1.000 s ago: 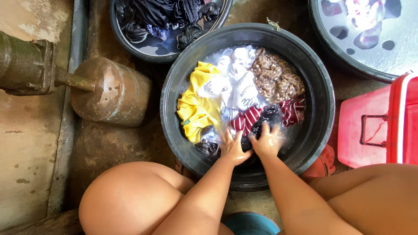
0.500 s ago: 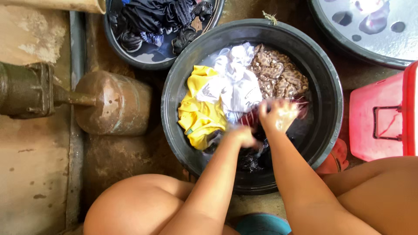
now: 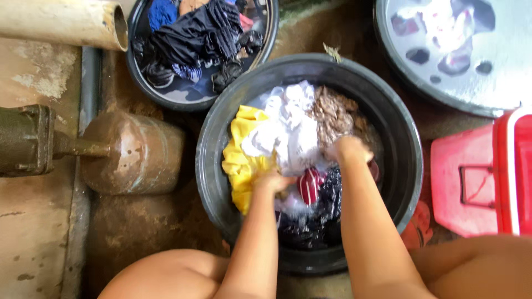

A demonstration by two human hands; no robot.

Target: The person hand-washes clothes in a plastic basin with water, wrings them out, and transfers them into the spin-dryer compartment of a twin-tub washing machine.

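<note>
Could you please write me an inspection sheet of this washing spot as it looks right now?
Surface: wet, stained concrete floor.
Job's things: black basin of water with yellow garment, white cloth, brown patterned cloth, red striped cloth, dark cloth.
Clutter: second basin of dark clothes; grey basin of soapy water; red plastic box.
Grippers: left hand closed on wet cloth, grip blurred; right hand pressed into the laundry.
Cables: nothing seen.
Surroundings: rusty pump body, brown metal cylinder, pale pipe.

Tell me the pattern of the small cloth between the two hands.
Red with white stripes, seen in the head view.
</note>
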